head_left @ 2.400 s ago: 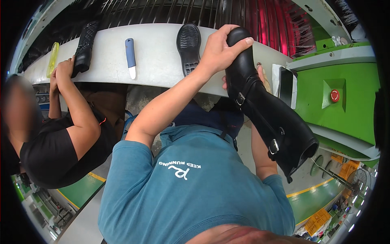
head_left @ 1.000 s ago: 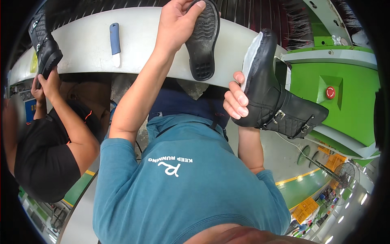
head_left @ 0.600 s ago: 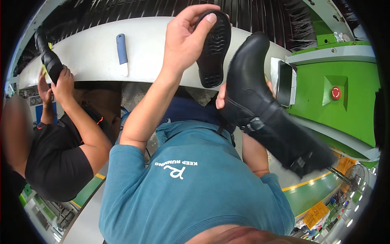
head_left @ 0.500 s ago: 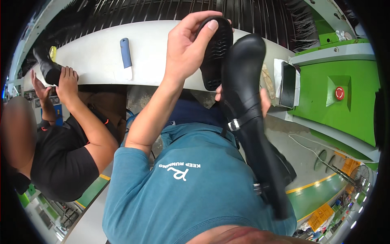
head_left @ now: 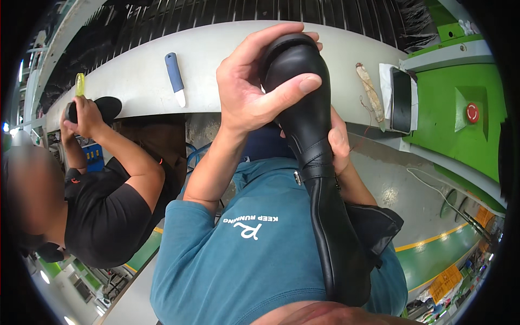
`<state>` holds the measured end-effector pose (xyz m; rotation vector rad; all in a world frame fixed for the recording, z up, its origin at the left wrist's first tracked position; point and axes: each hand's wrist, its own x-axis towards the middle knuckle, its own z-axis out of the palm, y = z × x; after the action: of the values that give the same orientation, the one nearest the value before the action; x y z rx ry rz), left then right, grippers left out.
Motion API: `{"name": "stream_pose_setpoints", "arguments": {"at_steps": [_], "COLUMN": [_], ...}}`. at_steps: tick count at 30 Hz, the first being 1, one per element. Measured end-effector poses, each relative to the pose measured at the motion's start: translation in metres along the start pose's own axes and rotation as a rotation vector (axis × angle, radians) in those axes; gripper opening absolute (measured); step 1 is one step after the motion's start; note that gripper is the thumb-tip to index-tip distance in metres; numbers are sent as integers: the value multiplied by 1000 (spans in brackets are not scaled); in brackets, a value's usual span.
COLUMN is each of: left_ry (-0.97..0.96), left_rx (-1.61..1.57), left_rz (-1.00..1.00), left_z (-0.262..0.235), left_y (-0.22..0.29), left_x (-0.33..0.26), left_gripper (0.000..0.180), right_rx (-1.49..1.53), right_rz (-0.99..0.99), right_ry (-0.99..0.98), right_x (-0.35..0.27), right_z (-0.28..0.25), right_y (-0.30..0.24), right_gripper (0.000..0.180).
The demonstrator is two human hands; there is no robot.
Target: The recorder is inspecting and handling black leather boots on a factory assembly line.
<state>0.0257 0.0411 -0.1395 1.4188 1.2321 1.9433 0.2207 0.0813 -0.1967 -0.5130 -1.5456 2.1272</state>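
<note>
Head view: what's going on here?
A person's left hand grips the toe of a tall, black, leather-like boot, a black, rubber-like sole at its underside; the right hand holds it near the ankle. How well the sole sits is hidden. A blue-handled, white-bladed knife lies on the white bench. A co-worker in black handles another dark piece.

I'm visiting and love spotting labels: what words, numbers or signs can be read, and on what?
Teal shirt: white lettering and emblem, upside down; I don't copy wording out.
Red button: pale curved marks, no words visible.
Black boot: no lettering visible.
Orange crate: any markings too small to read.
</note>
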Motion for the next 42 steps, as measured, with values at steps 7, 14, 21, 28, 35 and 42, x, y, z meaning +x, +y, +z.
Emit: {"name": "stream_pose_setpoints", "arguments": {"at_steps": [7,14,21,28,35,42], "left_ry": [-2,2,10,9,8,45], "left_rx": [4,9,16,5,-14,13], "left_rz": [11,26,33,48,40,30], "left_z": [3,4,2,3,5,7], "left_y": [2,3,2,0,0,3], "left_x": [-1,-2,-3,-4,-7,-10], "left_gripper": [56,51,48,45,42,39], "right_rx": [86,78,9,-8,12,16], "right_rz": [-18,6,33,12,7,-5], "right_ry": [46,29,-5,6,22,12], "right_x": [-2,-1,1,1,-1,-1], "right_z": [9,9,5,5,5,6], "right_y": [-7,-7,-8,-8,-5,-5], "right_gripper": [99,103,107,105,102,100]}}
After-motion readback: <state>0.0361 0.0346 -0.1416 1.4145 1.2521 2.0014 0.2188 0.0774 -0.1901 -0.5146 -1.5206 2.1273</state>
